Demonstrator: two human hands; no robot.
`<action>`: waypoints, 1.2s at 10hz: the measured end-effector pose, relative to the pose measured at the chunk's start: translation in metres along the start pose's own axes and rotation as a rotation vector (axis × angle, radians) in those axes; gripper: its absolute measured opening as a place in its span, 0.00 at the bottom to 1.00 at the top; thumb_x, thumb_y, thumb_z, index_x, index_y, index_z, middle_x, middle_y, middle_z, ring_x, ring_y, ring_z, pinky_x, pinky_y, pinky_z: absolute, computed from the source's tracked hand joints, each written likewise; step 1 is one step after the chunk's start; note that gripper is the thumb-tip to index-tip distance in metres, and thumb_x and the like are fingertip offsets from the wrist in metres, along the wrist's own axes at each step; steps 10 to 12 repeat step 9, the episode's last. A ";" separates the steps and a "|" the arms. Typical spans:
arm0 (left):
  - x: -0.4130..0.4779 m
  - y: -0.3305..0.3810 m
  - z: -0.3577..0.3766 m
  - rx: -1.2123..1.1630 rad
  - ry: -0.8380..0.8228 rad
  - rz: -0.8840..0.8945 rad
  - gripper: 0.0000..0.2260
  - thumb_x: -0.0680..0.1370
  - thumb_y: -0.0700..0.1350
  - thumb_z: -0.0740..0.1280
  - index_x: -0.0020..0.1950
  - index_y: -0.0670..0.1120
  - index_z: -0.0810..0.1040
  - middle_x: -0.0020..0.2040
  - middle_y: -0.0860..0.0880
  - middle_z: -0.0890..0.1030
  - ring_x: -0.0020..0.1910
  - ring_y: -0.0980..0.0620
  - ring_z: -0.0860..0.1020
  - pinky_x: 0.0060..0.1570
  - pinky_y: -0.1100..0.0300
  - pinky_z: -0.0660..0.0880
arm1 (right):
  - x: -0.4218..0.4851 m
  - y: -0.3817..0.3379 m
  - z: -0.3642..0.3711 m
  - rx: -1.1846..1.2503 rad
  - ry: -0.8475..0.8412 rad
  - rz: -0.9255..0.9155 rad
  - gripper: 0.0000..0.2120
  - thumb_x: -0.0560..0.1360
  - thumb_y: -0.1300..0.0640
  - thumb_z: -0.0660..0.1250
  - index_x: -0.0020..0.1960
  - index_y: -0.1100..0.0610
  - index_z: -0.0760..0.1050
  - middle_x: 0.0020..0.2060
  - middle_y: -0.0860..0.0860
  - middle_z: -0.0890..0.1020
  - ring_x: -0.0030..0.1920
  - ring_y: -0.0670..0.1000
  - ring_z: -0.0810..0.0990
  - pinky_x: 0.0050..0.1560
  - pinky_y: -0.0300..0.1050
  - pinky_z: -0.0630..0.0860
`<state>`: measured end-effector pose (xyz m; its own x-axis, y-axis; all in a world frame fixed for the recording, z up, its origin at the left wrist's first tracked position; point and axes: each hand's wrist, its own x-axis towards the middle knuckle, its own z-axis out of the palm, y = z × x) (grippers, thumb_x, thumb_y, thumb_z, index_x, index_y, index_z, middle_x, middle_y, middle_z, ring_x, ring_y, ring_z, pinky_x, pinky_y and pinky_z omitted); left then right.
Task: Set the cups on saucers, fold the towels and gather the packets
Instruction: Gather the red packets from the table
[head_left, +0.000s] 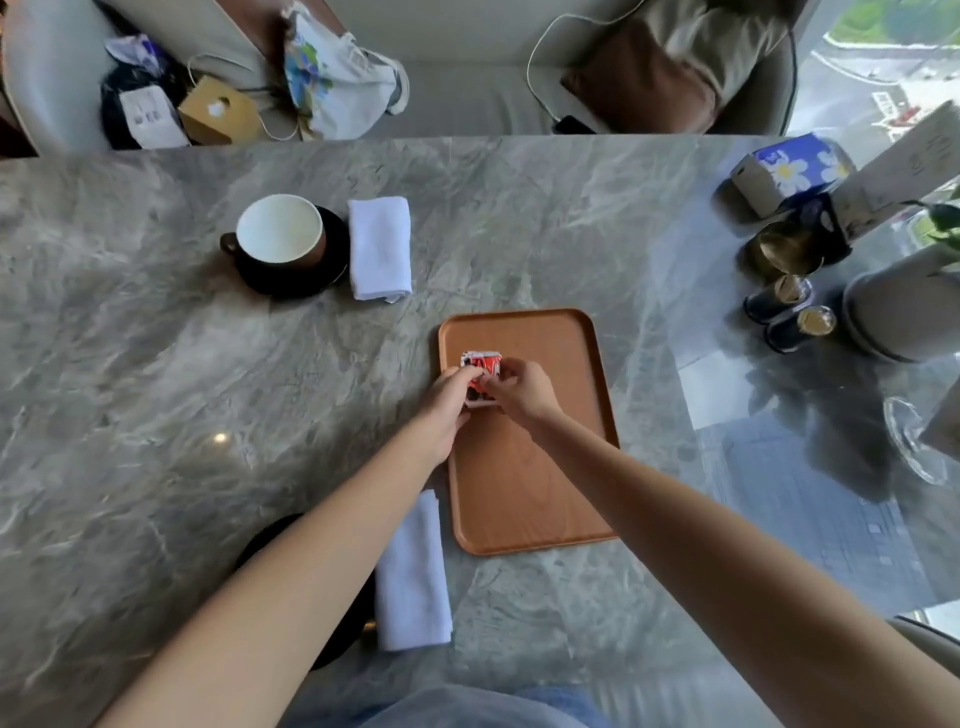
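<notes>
A small stack of red-and-white packets (487, 366) lies on the upper left of the wooden tray (545, 467). My left hand (448, 405) and my right hand (522, 389) both pinch the packets from either side. A brown cup with a white inside (280, 234) stands on a dark saucer (311, 283) at the far left. Beside it lies a folded white towel (379, 248). A second folded white towel (413, 577) lies near me, next to another dark saucer (260, 540) mostly hidden under my left forearm.
At the right edge stand a floral box (789, 174), a brass cup (782, 252), two small dark jars (792, 314), a pale plant pot (904, 312) and a glass dish (914, 441). Behind the marble table (156, 364) is a sofa with bags and cushions.
</notes>
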<state>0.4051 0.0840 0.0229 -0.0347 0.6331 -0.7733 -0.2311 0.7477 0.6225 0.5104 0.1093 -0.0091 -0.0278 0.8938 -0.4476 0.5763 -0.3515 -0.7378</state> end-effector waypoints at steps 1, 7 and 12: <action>0.009 0.010 0.004 0.035 0.064 -0.005 0.04 0.77 0.48 0.61 0.47 0.51 0.75 0.52 0.49 0.78 0.46 0.53 0.76 0.49 0.61 0.68 | 0.013 -0.002 0.008 -0.111 0.019 -0.052 0.09 0.74 0.57 0.65 0.48 0.60 0.80 0.38 0.53 0.78 0.44 0.52 0.73 0.41 0.43 0.68; 0.027 0.017 0.012 0.077 0.101 0.003 0.08 0.79 0.51 0.59 0.50 0.50 0.76 0.41 0.56 0.77 0.38 0.60 0.74 0.34 0.66 0.67 | 0.025 -0.008 0.013 -0.226 0.001 -0.039 0.12 0.77 0.57 0.58 0.58 0.60 0.69 0.55 0.56 0.71 0.45 0.57 0.76 0.45 0.51 0.76; 0.019 0.012 0.009 0.094 0.098 0.013 0.19 0.79 0.52 0.58 0.67 0.45 0.68 0.56 0.51 0.76 0.42 0.59 0.74 0.48 0.62 0.66 | 0.016 -0.010 0.010 -0.279 0.025 -0.045 0.14 0.77 0.55 0.58 0.61 0.60 0.67 0.58 0.58 0.71 0.60 0.59 0.70 0.55 0.54 0.73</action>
